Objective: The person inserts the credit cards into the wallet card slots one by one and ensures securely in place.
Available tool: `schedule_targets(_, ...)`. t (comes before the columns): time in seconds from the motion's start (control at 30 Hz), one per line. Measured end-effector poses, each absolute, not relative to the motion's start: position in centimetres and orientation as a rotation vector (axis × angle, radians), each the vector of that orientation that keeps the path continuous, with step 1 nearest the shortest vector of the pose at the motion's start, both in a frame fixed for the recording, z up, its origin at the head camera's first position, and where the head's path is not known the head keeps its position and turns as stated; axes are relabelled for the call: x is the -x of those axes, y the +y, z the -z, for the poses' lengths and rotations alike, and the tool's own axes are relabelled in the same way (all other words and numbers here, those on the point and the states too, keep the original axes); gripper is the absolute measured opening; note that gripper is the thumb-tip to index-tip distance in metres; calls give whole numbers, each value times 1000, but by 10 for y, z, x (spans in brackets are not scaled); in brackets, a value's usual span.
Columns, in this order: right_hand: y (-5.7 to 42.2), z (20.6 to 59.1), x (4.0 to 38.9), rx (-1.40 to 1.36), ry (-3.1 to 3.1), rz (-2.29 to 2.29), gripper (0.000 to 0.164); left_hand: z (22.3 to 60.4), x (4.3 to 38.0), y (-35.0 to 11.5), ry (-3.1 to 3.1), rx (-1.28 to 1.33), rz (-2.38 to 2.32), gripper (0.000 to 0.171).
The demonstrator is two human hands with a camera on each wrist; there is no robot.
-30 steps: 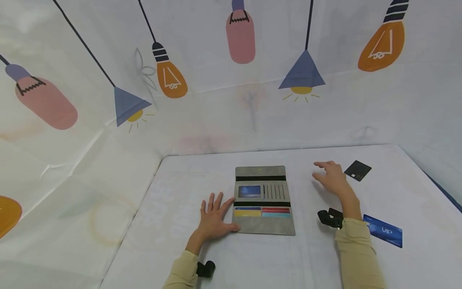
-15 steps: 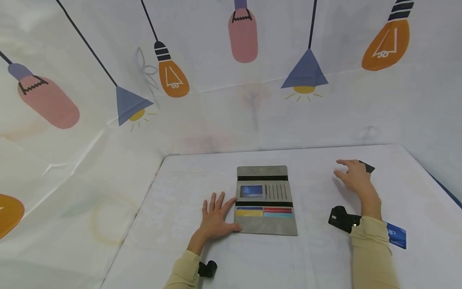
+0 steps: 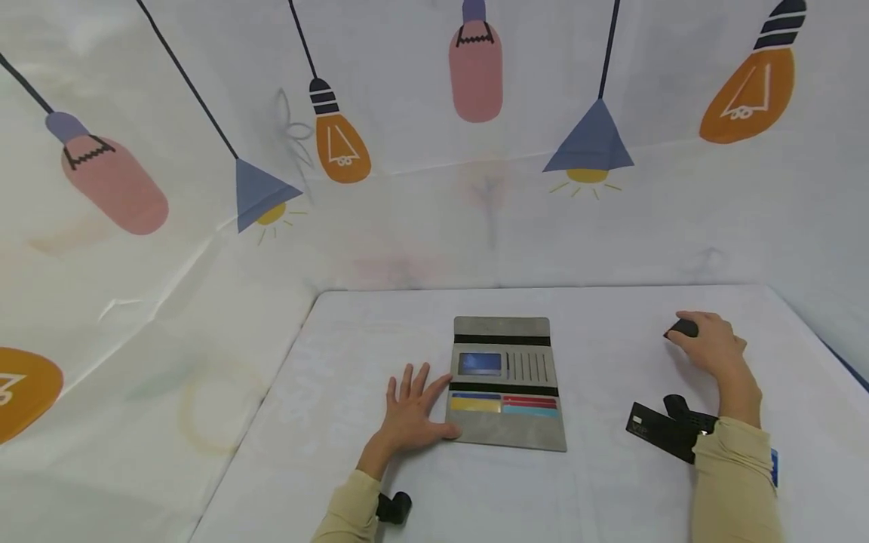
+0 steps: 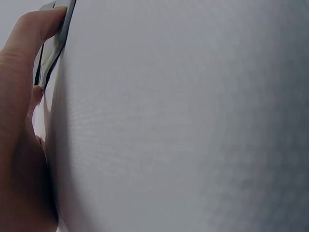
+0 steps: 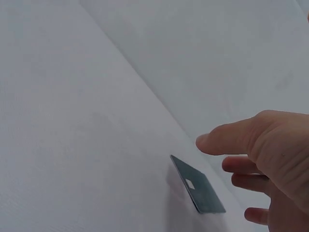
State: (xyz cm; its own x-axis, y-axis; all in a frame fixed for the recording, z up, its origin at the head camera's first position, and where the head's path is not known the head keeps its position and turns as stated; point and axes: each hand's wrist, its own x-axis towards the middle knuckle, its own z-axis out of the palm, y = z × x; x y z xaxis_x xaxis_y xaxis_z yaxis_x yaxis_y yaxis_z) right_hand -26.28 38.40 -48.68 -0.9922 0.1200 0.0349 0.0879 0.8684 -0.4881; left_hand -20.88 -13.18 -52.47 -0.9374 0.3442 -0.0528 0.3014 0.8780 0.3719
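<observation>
A grey wallet (image 3: 505, 434) lies unfolded on the table, with a blue card (image 3: 480, 364) in its window and several coloured cards in the lower slots. My left hand (image 3: 407, 418) rests with fingers spread, its thumb and index fingertip at the wallet's left edge. At the right, my right hand (image 3: 713, 347) is over a black card (image 3: 686, 328), hiding much of it. The right wrist view shows that black card (image 5: 200, 188) close beside the extended thumb, with a gap between them; the other fingers are slightly bent.
Another black card (image 3: 655, 430) lies below the right hand, partly covered by the black wrist camera (image 3: 679, 407). A blue card (image 3: 775, 467) peeks out beside the right sleeve. Behind the white table (image 3: 380, 324) hangs a lamp-printed sheet (image 3: 421, 219).
My right hand has moved right from bare table to over the black card. The right forearm now covers most of the loose blue card and uncovers the lower black one. My left hand stays put.
</observation>
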Motion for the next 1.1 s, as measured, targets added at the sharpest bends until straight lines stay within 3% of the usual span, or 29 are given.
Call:
schedule_targets(0.63, 424, 496, 254, 166, -3093, -660, 58, 519, 208, -122, 2928, -558, -512, 90)
schedule_targets(0.83, 412, 502, 253, 199, -3117, -638, 50, 519, 208, -125, 2939, -531, -506, 90)
schedule_targets(1.1, 381, 496, 248, 175, -3181, -662, 63, 521, 207, -131, 2930, -496, -512, 90)
